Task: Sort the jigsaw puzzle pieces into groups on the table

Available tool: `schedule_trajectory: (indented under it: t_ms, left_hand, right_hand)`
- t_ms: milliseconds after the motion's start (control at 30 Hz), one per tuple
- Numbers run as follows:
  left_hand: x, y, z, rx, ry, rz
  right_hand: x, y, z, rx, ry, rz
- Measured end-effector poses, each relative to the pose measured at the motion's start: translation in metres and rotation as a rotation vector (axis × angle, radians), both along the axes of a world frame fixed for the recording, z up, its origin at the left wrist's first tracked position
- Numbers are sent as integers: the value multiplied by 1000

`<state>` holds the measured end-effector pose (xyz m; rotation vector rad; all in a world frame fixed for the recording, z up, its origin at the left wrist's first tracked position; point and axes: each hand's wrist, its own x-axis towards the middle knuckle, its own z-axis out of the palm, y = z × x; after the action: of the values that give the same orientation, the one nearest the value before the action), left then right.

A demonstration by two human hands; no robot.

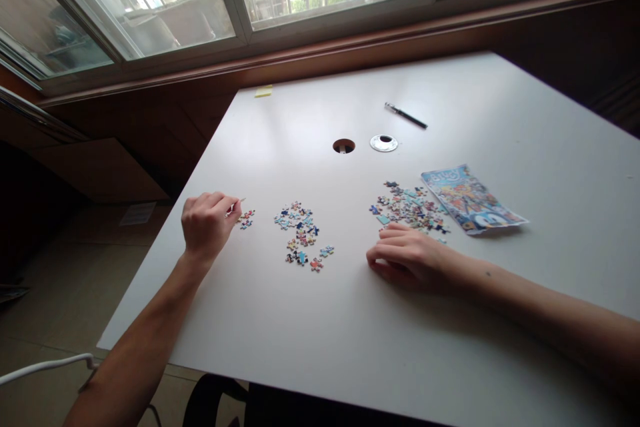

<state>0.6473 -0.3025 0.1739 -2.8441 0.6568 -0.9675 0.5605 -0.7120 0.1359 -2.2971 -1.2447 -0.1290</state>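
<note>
My left hand [207, 223] is at the left side of the white table, thumb and forefinger pinched on a puzzle piece [243, 200], of which only a thin edge shows. Just beyond those fingertips lies a small group of puzzle pieces [247, 219]. My right hand [413, 255] rests on the tabletop, fingers loosely bent and a little apart, with nothing visible in them. It is at the near edge of a large heap of loose puzzle pieces [413, 207]. Between my hands is a looser cluster of pieces [300, 233].
A colourful picture sheet [473, 200] lies right of the heap. Farther back are a black pen [406, 115], a round metal cover [383, 143] and a cable hole [344, 146] in the table [300, 333]. Yellow tape [263, 91] marks the far edge, below the window.
</note>
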Motion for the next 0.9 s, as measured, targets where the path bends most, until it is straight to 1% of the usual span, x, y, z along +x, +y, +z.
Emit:
schedule_trajectory:
  t_ms: [167, 333, 433, 767, 833, 900]
  left_hand:
    - [0, -2, -1, 24, 31, -25]
    - [-3, -5, 1, 61, 246, -131]
    - [-4, -6, 2, 31, 290, -116]
    - [-3, -10, 0, -46, 292, -108]
    - [-4, -13, 1, -72, 299, -174]
    - [-8, -18, 3, -73, 325, -324]
  right_hand:
    - [0, 0, 0, -1, 8, -2]
    - [0, 0, -1, 14, 15, 3]
    - [0, 0, 0, 17, 21, 9]
    - [0, 1, 2, 18, 8, 5]
    - [0, 1, 2, 20, 7, 2]
    - [0, 1, 2, 19, 9, 1]
